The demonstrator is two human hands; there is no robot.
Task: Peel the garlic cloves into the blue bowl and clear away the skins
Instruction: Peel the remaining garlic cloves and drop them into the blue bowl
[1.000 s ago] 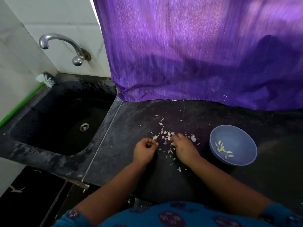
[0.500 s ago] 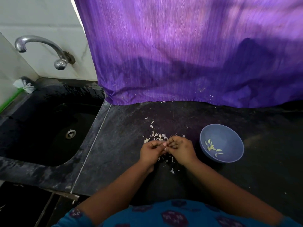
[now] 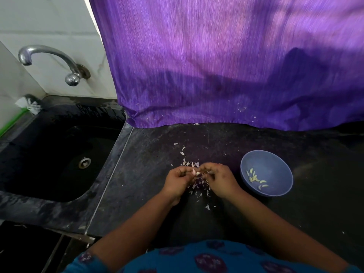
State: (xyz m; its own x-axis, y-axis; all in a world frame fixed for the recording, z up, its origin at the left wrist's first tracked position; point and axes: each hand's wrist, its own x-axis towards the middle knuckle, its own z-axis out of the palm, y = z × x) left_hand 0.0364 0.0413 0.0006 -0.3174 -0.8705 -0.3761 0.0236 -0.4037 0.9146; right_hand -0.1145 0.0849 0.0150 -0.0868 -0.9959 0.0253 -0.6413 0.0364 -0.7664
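My left hand (image 3: 178, 179) and my right hand (image 3: 220, 177) meet fingertip to fingertip over the dark counter. Between them they pinch a small pale garlic clove (image 3: 197, 172). Loose white garlic skins (image 3: 197, 186) lie scattered on the counter under and beyond the hands. To the right stands the blue bowl (image 3: 275, 168), holding several peeled cloves (image 3: 256, 179) near its bottom.
A black sink (image 3: 59, 154) with a metal drain lies to the left, a chrome tap (image 3: 49, 58) above it. A green-handled brush (image 3: 23, 109) leans in the sink's far corner. A purple curtain (image 3: 226, 66) hangs along the back of the counter (image 3: 315, 213).
My hands, apart over the skins a second ago, have come together and now hold one clove between the fingertips. The view has swung slightly.
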